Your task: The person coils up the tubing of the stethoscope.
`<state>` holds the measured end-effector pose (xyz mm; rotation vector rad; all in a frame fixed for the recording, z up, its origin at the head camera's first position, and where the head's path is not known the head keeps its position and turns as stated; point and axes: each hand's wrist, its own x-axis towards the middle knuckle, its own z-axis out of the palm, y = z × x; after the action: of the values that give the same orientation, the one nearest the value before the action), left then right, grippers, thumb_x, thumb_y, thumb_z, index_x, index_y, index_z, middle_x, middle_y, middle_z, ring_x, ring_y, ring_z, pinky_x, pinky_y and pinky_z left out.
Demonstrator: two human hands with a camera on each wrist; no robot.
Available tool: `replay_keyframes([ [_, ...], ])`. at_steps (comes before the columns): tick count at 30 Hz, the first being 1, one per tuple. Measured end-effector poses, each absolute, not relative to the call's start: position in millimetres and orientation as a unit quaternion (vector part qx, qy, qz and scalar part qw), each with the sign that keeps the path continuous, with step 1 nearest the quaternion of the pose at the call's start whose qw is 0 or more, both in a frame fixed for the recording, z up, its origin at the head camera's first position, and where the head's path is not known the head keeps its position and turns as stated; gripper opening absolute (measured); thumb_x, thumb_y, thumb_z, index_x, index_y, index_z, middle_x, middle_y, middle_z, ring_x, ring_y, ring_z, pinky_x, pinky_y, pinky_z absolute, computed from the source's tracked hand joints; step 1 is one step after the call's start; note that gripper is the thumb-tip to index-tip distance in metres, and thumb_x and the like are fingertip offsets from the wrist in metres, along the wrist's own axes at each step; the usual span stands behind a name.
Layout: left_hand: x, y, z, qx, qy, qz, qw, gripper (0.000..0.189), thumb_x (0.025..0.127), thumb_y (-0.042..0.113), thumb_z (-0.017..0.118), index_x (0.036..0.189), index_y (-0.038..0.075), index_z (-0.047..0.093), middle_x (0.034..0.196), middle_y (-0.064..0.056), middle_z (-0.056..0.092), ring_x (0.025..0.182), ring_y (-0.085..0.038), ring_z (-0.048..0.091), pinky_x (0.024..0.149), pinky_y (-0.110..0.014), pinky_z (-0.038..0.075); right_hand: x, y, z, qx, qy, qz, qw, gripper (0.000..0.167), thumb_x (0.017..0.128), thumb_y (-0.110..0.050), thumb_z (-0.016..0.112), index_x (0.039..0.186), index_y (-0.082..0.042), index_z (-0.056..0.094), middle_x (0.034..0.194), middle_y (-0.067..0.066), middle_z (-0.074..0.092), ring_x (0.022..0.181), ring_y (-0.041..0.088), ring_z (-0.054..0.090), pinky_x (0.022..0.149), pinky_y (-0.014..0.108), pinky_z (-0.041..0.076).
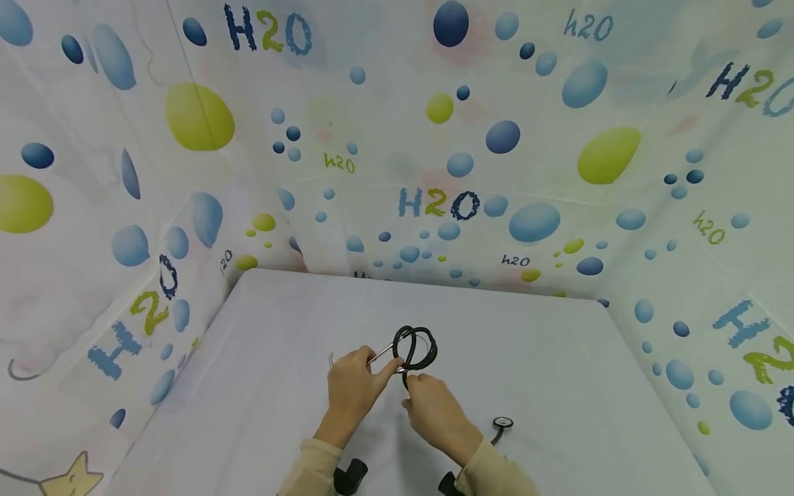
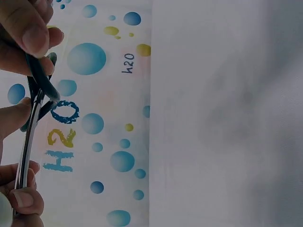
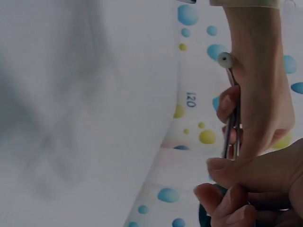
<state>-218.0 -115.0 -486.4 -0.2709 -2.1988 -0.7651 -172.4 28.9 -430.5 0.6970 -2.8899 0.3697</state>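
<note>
A stethoscope is held up above the table between both hands. My left hand (image 1: pixel 353 387) grips its metal ear tubes (image 2: pixel 26 151), fingers curled round them. One pale eartip (image 3: pixel 225 60) sticks out beyond that hand in the right wrist view. Black tubing (image 1: pixel 432 353) is looped above the hands, crossing the metal tubes. Close beside the left thumb, my right hand (image 1: pixel 439 415) pinches the tubing between thumb and fingers. The round chestpiece (image 1: pixel 503 422) shows past the right forearm, on a short length of tube; the tubing between is hidden by the arm.
A white-covered table (image 1: pixel 298 310) lies under the hands. Behind it and at its sides hangs a curtain (image 1: pixel 384 124) printed with bubbles and H2O lettering. Black wrist-camera mounts (image 1: pixel 351 477) show below the sleeves.
</note>
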Motion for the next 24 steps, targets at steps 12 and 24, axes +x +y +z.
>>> replay_keyframes([
  [12,-213,-121,-486,-0.167,-0.88,-0.259,0.362,0.044,0.059,0.043,0.085,0.058,0.009,0.057,0.048,0.003,0.05,0.041,-0.007,0.041,0.039,-0.02,0.032,-208,60,-393,0.347,-0.926,0.142,0.042,0.007,0.079,-0.01,0.074,0.083,-0.008,0.068,0.077,0.001,0.065,0.07,0.014,0.061,0.063,0.025,0.049],
  [24,-209,-122,-485,-0.239,-0.884,-0.245,0.32,0.039,0.058,0.038,0.087,0.06,0.011,0.059,0.048,0.007,0.05,0.042,0.0,0.037,0.041,-0.015,0.031,-247,86,-403,0.388,-0.88,0.272,-0.037,0.013,0.086,-0.006,0.067,0.098,-0.003,0.069,0.089,0.005,0.069,0.08,0.014,0.064,0.07,0.024,0.051],
])
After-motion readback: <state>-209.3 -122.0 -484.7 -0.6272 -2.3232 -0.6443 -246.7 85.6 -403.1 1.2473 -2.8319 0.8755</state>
